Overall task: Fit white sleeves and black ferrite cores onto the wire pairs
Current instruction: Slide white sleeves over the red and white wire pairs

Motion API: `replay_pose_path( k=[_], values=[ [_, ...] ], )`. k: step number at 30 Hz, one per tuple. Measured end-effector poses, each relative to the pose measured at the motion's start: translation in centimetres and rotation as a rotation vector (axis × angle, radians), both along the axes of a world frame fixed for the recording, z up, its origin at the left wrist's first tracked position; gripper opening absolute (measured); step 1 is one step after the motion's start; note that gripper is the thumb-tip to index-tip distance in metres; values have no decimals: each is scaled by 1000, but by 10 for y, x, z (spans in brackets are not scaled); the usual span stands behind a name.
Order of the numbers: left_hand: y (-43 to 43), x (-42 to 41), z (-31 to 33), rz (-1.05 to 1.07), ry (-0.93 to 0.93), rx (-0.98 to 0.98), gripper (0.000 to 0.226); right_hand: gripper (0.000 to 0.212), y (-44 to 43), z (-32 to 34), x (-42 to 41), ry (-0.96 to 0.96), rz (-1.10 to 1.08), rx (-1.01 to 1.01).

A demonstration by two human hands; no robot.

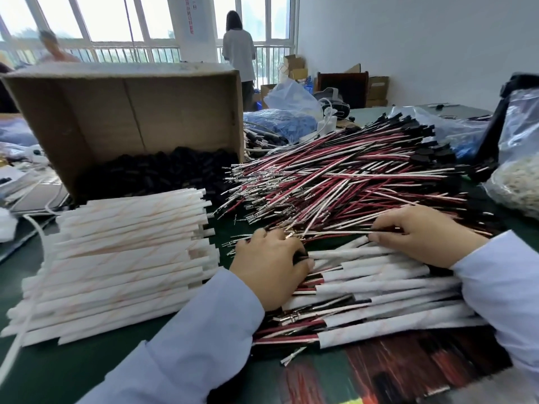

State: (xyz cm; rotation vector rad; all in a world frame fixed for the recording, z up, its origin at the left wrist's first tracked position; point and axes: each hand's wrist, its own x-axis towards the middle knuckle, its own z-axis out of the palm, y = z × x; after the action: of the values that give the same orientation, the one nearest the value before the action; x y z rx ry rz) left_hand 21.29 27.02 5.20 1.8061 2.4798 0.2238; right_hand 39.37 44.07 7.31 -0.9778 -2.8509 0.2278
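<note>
A big heap of red, black and white wire pairs [344, 176] with metal terminals lies at the centre right. My right hand [423, 233] pinches one wire pair [335, 232] near its right end, above a pile of sleeved wires [388, 290]. My left hand [269, 268] rests curled at the left end of that wire pair, with something black showing under its fingers; what it holds is hidden. A stack of white sleeves [116, 258] lies to the left. Black ferrite cores [157, 170] fill the bottom of a tipped cardboard box [96, 112].
Plastic bags of blue parts [280, 121] and of pale parts [516, 188] sit at the back and right. A person [239, 51] stands at the far window. The green table [58, 371] shows in front of the sleeve stack.
</note>
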Motion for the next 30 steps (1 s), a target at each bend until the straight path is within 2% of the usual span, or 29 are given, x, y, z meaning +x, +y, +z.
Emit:
replay_pose_path(
  k=[2, 4, 6, 9, 11, 13, 15, 17, 19, 21, 24, 27, 30],
  values=[
    [-6, 2, 6, -22, 96, 92, 32, 19, -1, 6, 0, 26, -18, -34],
    [-19, 1, 10, -45, 102, 143, 31, 19, -5, 15, 5, 32, -43, -39],
    [-38, 2, 11, -89, 58, 114, 36, 23, -11, 26, 9, 9, -82, 18],
    [-61, 5, 12, -138, -89, 130, 48, 44, -25, 43, 15, 38, -62, 88],
    [-64, 6, 18, -152, -87, 327, 49, 48, -41, 53, 18, 168, 26, 96],
    [-60, 9, 27, -221, -29, 468, 50, 39, -57, 58, 18, 344, 222, 48],
    [-56, 12, 30, -311, -29, 455, 46, 29, -67, 61, 15, 445, 389, -3],
    [-60, 6, 29, -356, -137, 372, 41, 23, -67, 64, 13, 475, 414, -49],
    [-68, -11, 24, -327, -285, 295, 39, 19, -59, 66, 12, 462, 356, -158],
    [-76, -26, 19, -294, -393, 316, 38, 23, -53, 63, 7, 318, 291, -209],
    [-76, -24, 16, -287, -373, 394, 36, 39, -71, 45, -31, 154, 426, -208],
    [-78, -28, 16, -204, -383, 435, 29, 26, -97, 25, -68, 208, 596, -250],
    [-111, -59, 12, -70, -182, 459, 39, 31, -91, 20, -77, 242, 506, -174]
  ],
)
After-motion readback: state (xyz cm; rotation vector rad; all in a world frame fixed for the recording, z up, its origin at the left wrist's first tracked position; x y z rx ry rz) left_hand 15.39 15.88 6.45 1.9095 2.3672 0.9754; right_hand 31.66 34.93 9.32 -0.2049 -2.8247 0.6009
